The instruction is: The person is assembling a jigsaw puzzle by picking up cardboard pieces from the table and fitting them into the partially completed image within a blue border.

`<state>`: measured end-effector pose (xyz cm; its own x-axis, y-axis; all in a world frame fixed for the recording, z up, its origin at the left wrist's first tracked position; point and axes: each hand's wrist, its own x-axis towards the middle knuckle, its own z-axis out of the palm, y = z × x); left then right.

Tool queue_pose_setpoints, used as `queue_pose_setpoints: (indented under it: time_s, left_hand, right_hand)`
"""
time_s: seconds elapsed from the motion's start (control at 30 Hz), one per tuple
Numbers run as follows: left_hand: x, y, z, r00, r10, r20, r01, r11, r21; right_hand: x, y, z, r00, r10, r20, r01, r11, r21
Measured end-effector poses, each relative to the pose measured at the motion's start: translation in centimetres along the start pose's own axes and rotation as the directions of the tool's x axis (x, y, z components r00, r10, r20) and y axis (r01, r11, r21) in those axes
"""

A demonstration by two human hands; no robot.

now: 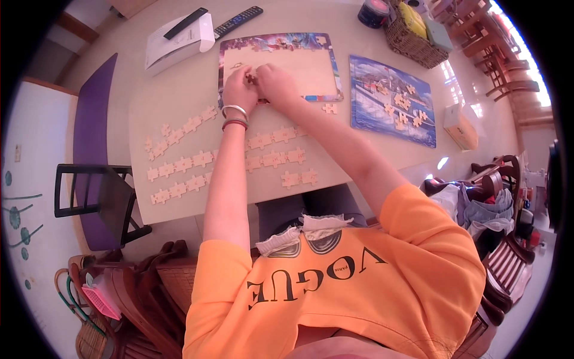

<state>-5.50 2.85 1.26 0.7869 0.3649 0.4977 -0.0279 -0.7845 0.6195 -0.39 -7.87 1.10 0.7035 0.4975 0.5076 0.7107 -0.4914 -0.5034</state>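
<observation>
Over the left part of a jigsaw puzzle board [311, 73], my hands come together with their fingertips touching. My left hand [240, 90], with a silver bangle and a dark band at its wrist, is closed in a pinch. Facing it, my right hand [276, 82] is also closed. A small puzzle piece [251, 78] shows between the fingers, mostly hidden. The board has a colourful picture along its top and edges, and its middle is bare. One loose piece [330, 108] lies just below its lower right edge. Rows of face-down puzzle pieces [184, 163] spread across the table nearer me.
Right of the board lies a blue boat-picture puzzle [371, 116] with several loose pieces on it. A white box [173, 48] and remote controls [239, 22] stand at the back left. A wicker basket [412, 45], a dark jar [373, 13] and a small carton [459, 127] are to the right.
</observation>
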Motion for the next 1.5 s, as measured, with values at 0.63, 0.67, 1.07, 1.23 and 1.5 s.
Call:
queue_pose_setpoints:
  time_s: [0.63, 0.67, 1.07, 1.23, 1.5]
  left_hand:
    - [0.2, 0.4, -0.3, 0.982, -0.136, 0.133, 0.160, 0.969, -0.190]
    - [0.1, 0.2, -0.4, 0.985, -0.116, 0.126, 0.138, 0.973, -0.182]
    - [0.1, 0.8, -0.7, 0.973, -0.171, 0.157, 0.203, 0.954, -0.219]
    - [0.1, 0.2, -0.6, 0.957, -0.250, 0.144, 0.278, 0.934, -0.225]
    - [0.1, 0.3, -0.3, 0.979, -0.175, 0.106, 0.190, 0.969, -0.157]
  right_hand:
    - [0.9, 1.2, -0.2, 0.999, -0.018, -0.044, 0.023, 0.994, 0.111]
    - [1.0, 1.0, -0.2, 0.992, 0.122, -0.018, -0.116, 0.972, 0.205]
    - [2.1, 1.8, -1.3, 0.875, 0.412, 0.252, -0.451, 0.509, 0.733]
    - [3.7, 2.5, -1.0, 0.831, 0.497, 0.247, -0.472, 0.398, 0.787]
    - [10.8, 5.3, 1.6, 0.829, 0.488, 0.272, -0.552, 0.643, 0.531]
